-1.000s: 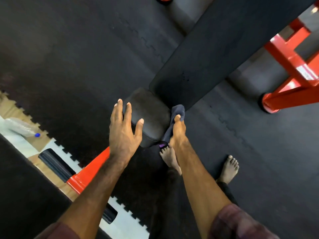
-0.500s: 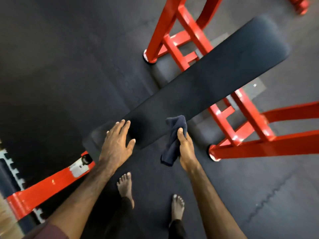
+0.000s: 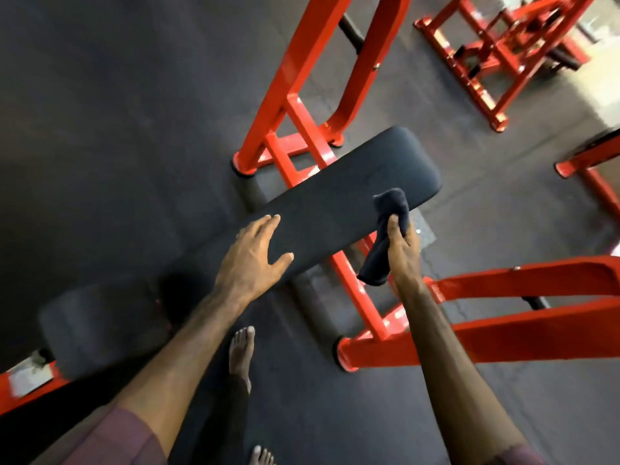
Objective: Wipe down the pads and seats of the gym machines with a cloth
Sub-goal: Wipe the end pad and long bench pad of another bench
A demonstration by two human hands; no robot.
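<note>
A long black bench pad [image 3: 349, 193] runs diagonally across the middle of the head view on a red frame. My left hand [image 3: 253, 260] lies flat with spread fingers on the pad's near end. My right hand [image 3: 402, 245] grips a dark cloth [image 3: 385, 236] at the pad's right edge; the cloth's top touches the pad and its lower end hangs down. A smaller black seat pad [image 3: 97, 327] lies lower left, blurred.
Red steel frame legs [image 3: 298, 105] rise behind the bench and red bars [image 3: 503, 317] cross at the right. Another red machine [image 3: 496, 52] stands at the top right. My bare foot [image 3: 240, 357] stands on the dark rubber floor [image 3: 117, 112].
The view has swung up along the bench. My right hand has carried the cloth further up the pad's right edge, and my left hand has slid along the pad.
</note>
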